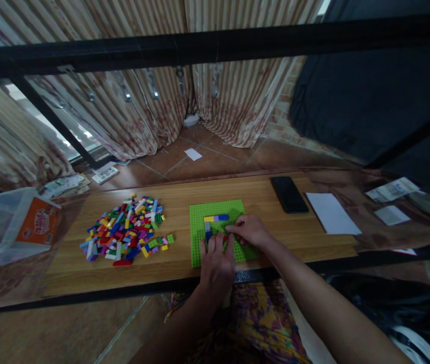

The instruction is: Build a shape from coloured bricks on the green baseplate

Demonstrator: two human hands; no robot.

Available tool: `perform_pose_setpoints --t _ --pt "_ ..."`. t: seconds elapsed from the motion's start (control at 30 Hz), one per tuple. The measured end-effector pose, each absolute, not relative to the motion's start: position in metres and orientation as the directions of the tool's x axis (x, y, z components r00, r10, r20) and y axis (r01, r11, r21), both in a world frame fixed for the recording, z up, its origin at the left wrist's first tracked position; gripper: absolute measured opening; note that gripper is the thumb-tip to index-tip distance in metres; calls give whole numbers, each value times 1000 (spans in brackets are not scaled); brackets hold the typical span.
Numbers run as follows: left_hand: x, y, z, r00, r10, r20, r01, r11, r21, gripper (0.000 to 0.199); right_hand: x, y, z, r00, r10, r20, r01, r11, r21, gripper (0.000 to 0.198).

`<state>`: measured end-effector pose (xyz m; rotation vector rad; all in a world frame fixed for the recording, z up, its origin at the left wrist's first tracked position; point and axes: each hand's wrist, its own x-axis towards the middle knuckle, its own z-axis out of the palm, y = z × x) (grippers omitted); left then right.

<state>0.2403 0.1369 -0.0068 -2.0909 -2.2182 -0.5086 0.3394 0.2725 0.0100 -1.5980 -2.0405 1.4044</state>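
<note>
A green studded baseplate [196, 217] lies on the wooden board. On it, a row of yellow, lilac and blue bricks [216, 219] meets a grey and blue row [208, 230] at a corner. My left hand [218, 263] rests on the near part of the plate, fingers bent. Between its fingertips a small red brick [225, 236] shows, mostly covered. From the right my right hand [252, 231] reaches over the plate, thumb and forefinger pinched close to the left fingertips. What the pinch holds, if anything, is hidden.
To the left lies a pile of mixed toy bricks [124, 227]. A clear plastic box [2, 222] with an orange label stands beyond it. A black phone [289, 194] and white paper [332, 213] lie at the right. A dark metal bar [215, 45] crosses ahead.
</note>
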Motion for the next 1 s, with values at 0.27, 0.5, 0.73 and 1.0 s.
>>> perform_pose_setpoints --t 0.27,0.5,0.73,1.0 --pt "240 138 5 -69 976 205 971 19 237 40 336 273 14 -381 831 -406 706 -23 -708 31" --pt "235 141 8 -30 987 158 955 -18 296 42 333 276 17 -392 795 -464 741 -26 -671 34" --pt "234 141 8 -26 980 200 952 -37 304 40 335 276 22 -420 774 -474 690 -67 -721 32" --pt "233 131 8 -97 958 271 950 9 311 46 347 276 15 -397 739 -544 388 -402 -830 39"
